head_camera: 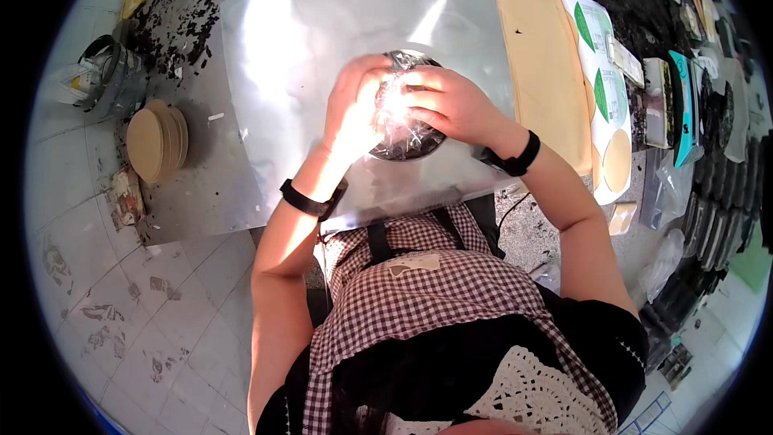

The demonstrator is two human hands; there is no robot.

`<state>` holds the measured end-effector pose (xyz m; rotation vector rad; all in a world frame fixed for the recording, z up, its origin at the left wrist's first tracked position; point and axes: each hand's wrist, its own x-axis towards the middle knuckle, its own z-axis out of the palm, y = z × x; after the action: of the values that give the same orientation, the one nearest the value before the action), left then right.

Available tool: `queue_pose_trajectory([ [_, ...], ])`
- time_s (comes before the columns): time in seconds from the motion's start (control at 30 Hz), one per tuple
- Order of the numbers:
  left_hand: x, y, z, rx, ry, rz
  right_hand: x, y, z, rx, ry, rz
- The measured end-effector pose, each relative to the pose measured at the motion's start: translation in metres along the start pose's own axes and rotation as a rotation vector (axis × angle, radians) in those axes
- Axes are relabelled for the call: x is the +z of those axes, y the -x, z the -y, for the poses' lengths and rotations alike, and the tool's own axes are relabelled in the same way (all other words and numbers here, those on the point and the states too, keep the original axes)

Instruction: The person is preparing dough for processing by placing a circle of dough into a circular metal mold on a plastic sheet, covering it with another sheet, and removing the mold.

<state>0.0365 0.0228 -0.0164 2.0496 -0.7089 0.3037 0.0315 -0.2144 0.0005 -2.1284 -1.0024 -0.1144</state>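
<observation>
A round dark item wrapped in clear plastic film [410, 144] lies on a shiny transparent sheet [314, 30] on the table. My left hand [356, 106] rests against its left side, with the fingertips near its top. On its right part lie the spread fingers of my right hand [456, 99]. Bright sunlight glares off the film between the hands and hides detail there. Whether either hand grips the item or only presses it cannot be told.
Round tan discs [158, 142] are stacked at left, near a dark bucket-like container [115, 75]. At right lie tan paper [546, 72], a sheet of round labels [607, 103] and a turquoise-edged item [682, 112]. Dark flakes [187, 30] litter the table's upper left.
</observation>
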Motion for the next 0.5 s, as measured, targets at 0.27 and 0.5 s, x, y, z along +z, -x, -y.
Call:
queue_pose_trajectory([
  [0.27, 0.003, -0.02, -0.018, -0.386, 0.503, 0.329, -0.006, 0.005, 0.056, 0.236, 0.072, -0.228],
  [0.5, 0.0, -0.021, -0.041, 0.156, -0.371, 0.461, -0.001, 0.029, 0.027, 0.249, -0.09, 0.125],
])
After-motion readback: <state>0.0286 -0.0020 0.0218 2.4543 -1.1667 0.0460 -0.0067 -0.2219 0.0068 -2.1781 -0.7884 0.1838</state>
